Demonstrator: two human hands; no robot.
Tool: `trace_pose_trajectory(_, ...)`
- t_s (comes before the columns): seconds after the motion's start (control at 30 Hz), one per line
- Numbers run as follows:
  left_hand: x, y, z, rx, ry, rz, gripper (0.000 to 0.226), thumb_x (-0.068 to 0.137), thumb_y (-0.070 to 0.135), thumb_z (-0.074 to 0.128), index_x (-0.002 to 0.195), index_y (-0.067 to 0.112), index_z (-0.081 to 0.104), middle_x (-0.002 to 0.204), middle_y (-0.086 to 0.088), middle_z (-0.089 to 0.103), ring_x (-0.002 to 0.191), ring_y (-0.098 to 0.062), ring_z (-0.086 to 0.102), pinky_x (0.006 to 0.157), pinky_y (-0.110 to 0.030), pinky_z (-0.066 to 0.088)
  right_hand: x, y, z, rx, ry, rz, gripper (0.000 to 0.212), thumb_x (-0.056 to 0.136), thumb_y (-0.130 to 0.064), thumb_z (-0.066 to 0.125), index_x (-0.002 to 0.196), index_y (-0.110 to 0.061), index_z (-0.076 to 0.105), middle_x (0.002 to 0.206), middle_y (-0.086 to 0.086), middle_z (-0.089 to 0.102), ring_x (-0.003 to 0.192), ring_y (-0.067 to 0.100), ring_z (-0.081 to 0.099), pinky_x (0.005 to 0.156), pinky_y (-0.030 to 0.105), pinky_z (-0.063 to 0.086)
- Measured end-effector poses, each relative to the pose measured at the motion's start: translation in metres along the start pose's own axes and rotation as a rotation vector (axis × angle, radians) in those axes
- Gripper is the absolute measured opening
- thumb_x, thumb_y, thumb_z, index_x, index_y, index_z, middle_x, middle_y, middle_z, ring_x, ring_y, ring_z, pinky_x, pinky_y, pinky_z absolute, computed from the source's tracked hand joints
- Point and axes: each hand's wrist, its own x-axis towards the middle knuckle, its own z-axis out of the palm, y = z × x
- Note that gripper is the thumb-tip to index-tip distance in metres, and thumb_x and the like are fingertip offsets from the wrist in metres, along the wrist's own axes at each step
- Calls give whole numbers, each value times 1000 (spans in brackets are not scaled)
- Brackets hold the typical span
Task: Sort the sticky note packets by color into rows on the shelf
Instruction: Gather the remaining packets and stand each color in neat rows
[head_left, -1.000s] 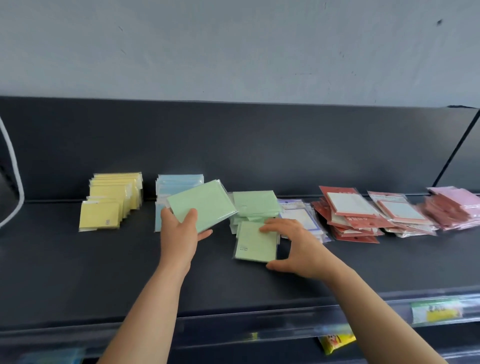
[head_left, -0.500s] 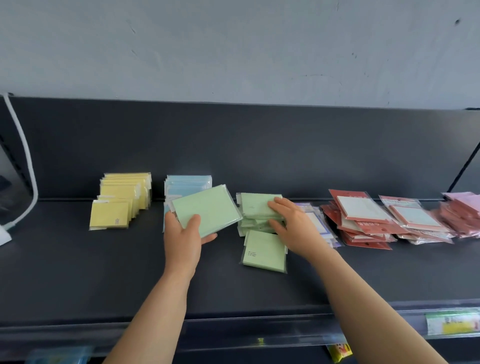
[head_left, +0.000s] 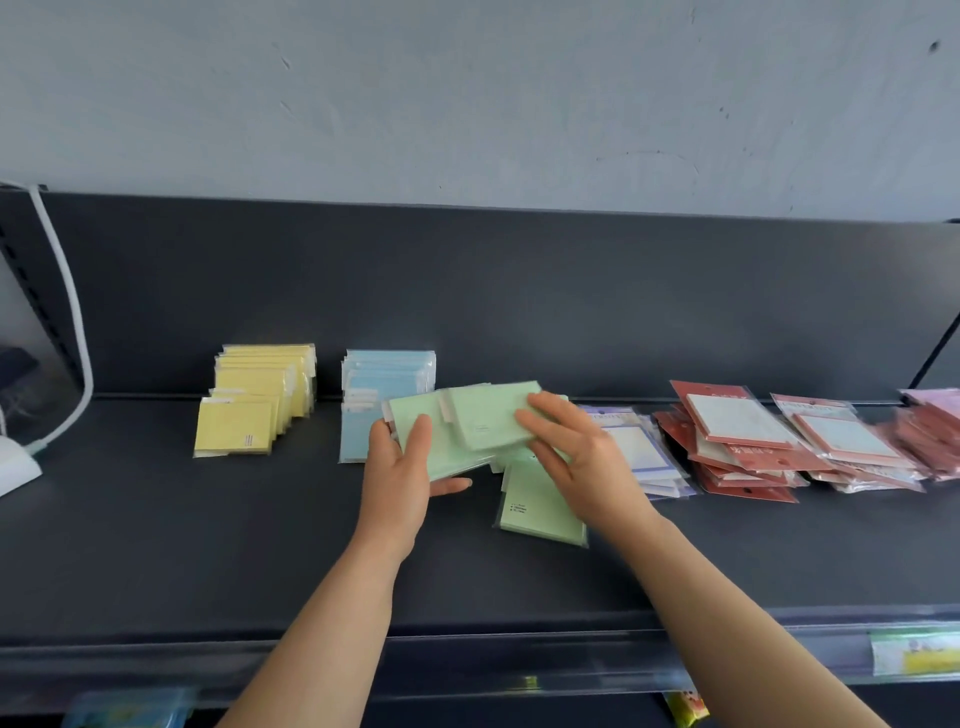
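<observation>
Left hand (head_left: 399, 470) grips green packet (head_left: 415, 418) over shelf (head_left: 208, 545). Right hand (head_left: 584, 460) holds second green packet (head_left: 485, 418) overlapping it. Third green packet (head_left: 537, 512) lies flat on shelf beneath right hand.

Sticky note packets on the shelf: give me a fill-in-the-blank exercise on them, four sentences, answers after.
1. The leftmost row on the shelf is ____ in colour.
2. The second row, behind the left hand, is ____ in colour.
3. The held packets, gripped by the left hand and the right hand, are ____.
4. The lone packet lying flat on the shelf is partly hidden by the ____ hand.
Answers: yellow; blue; green; right.
</observation>
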Motion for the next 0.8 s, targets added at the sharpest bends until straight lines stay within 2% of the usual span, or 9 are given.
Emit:
trace_pose_trajectory(0.17,-1,-2,1,76,-55,10,32,89,9,66,114,10,46,116,-5,59,96,-15,67,62,-34,60,-5,-9,2,-17,-154,-85,44,91,-9,42,130,-17,59,142,5,48,132,16,41,110,13,25)
trace_pose_trajectory(0.3,0,-3,-2,149,-10,73,21,94,9,58,108,16,45,110,2,58,85,0,66,62,-30,59,-3,1,-8,-67,-12,188,45,94,-7,47,139,-10,48,147,2,43,139,17,34,116,26,23)
trace_pose_trajectory(0.37,-1,-2,-3,148,48,104,20,96,10,53,112,14,43,110,4,58,85,-1,66,62,-30,59,-5,9,-10,-159,-96,267,47,97,-19,50,143,-11,43,151,2,37,143,18,27,118,27,14)
trace_pose_trajectory(0.47,-1,1,-5,123,154,110,19,98,10,48,115,12,40,111,6,56,74,-1,68,67,-38,59,-8,17,-5,-194,-159,284,41,97,-22,53,137,-12,52,146,3,45,138,20,36,119,28,10)
trace_pose_trajectory(0.53,0,2,-7,114,201,101,16,98,12,47,113,13,40,114,4,55,67,2,67,66,-36,59,-7,18,-5,-184,-102,290,33,95,-20,56,127,-12,61,137,5,55,129,24,46,117,32,20)
trace_pose_trajectory(0.6,1,0,-8,121,220,89,15,99,12,46,112,14,39,116,3,55,70,-2,68,61,-30,58,-6,16,-4,-189,-24,274,26,94,-17,58,117,-8,67,122,8,66,115,28,58,106,38,38)
trace_pose_trajectory(0.67,1,-1,-8,123,211,81,16,99,12,44,114,12,39,118,1,55,82,-9,68,56,-26,58,-6,12,-6,-214,82,255,20,94,-14,58,107,-5,71,98,9,73,90,31,66,81,38,51)
trace_pose_trajectory(0.73,1,-2,-7,122,190,76,17,100,12,43,116,10,39,119,-1,55,91,-14,66,55,-25,57,-6,5,-10,-192,161,296,19,96,-14,55,103,-5,71,83,8,72,74,29,64,65,34,49)
trace_pose_trajectory(0.8,1,-2,-6,127,187,72,17,100,12,42,116,9,39,119,-1,56,92,-15,66,54,-24,57,-6,1,-12,-167,178,345,21,97,-16,53,105,-7,71,84,7,72,75,27,62,64,32,45)
